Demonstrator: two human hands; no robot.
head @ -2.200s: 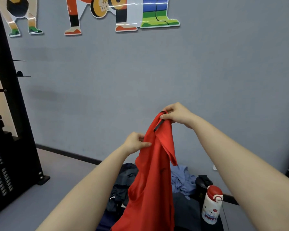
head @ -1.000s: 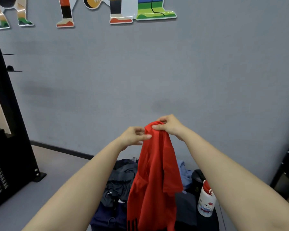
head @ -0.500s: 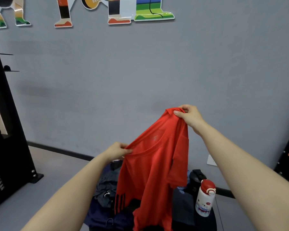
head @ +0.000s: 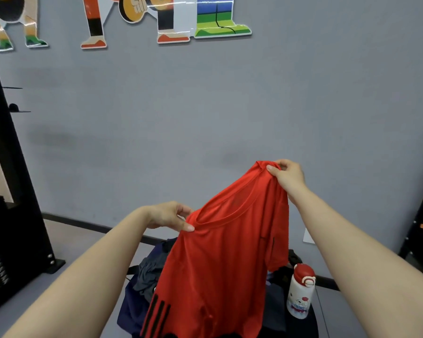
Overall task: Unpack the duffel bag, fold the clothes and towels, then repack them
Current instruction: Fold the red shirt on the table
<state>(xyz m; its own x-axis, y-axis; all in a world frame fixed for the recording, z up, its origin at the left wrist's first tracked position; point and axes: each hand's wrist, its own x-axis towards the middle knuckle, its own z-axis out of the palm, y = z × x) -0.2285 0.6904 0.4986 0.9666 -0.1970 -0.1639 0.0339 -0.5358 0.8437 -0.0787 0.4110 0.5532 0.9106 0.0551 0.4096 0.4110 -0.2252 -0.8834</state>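
- The red shirt [head: 220, 259] hangs in front of the heap of dark clothes [head: 144, 274], hiding most of it.
- The shirt's hem runs off the bottom edge.
- The wall figures [head: 132, 18] are cut off at the top.
- The print on the white bottle [head: 299, 292] is too small to read.

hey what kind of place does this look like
Probably a gym: a black weight-stack machine stands at left, cartoon athlete decals hang on the grey wall, and a red sports shirt is held up.

white bottle [head: 300, 292], wall stickers [head: 166, 19], black rack [head: 12, 215]
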